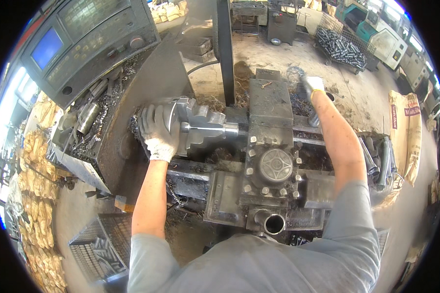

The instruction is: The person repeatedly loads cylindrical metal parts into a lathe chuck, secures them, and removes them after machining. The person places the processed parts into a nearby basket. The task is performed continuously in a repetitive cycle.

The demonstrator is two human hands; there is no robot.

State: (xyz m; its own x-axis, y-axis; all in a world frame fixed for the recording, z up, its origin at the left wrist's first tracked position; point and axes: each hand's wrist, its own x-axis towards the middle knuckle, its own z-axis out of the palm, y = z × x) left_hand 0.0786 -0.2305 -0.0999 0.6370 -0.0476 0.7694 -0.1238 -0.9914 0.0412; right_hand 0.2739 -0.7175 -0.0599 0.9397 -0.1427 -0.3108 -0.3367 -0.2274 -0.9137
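My left hand [158, 126], in a grey-coated glove with a white cuff, lies on the lathe chuck [183, 108]. Its fingers are stretched over the rim, beside the stepped jaws [200, 117]. A shiny metal cylinder [231, 129] stands out from the jaws toward the dark tool turret [271, 100]. Beyond the turret, my right arm reaches far and to the right. My right hand [314, 85], in a white glove, is blurred above the far side of the machine. Its fingers cannot be made out, nor whether it grips anything. Below it stands a short metal post [313, 118].
A control panel with a blue screen [47, 48] rises at the left, above a chip-strewn tray [88, 158]. Metal tubes [386, 158] lie at the right, beside paper sacks [405, 136]. A crate of parts [102, 249] stands at lower left, a full wire cart [341, 48] far right.
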